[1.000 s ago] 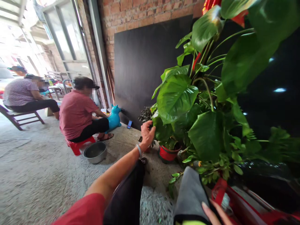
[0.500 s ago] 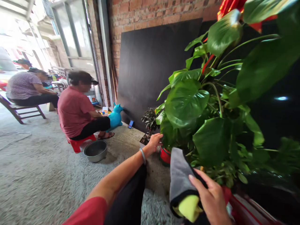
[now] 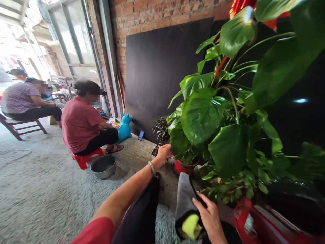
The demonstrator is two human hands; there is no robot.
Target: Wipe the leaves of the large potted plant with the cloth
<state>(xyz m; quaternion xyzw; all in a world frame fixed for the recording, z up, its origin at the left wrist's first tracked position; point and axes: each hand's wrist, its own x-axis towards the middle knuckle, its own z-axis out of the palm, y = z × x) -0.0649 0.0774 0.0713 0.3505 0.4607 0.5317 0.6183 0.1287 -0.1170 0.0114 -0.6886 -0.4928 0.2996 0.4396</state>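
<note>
Both hands are engaged: your left hand (image 3: pixel 162 155) pinches a low leaf (image 3: pixel 177 140) of the potted plant (image 3: pixel 203 115), your right hand (image 3: pixel 209 217) clutches the folded cloth (image 3: pixel 184 200), no wiping yet.

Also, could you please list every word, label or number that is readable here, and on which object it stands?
No text can be read.
The phone by the dark board is too small to show any writing.
The papers near the blue toy are blurred.
The cloth in the right hand bears no print.
</note>
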